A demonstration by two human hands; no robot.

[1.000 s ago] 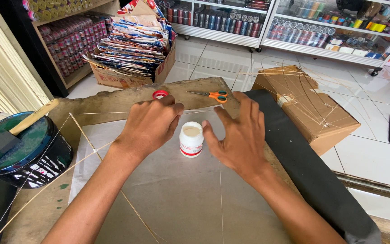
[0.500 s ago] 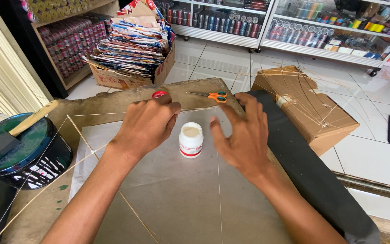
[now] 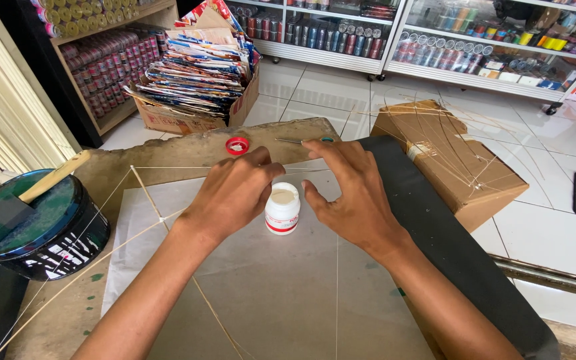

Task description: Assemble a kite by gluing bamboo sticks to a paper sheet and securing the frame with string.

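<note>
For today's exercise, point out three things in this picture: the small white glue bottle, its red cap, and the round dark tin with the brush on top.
Glue bottle (image 3: 282,212), head view, on its white side.
Red cap (image 3: 237,146), head view, on its middle.
Dark tin (image 3: 68,243), head view, on its front wall.

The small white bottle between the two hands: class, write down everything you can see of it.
The small white bottle looks like plastic, short and round, with a red band low on its side. It stands upright and open on the grey paper sheet; its top shows pale contents. A red cap lies apart on the board beyond. The left hand and right hand flank it closely; whether either touches it cannot be told.
</note>
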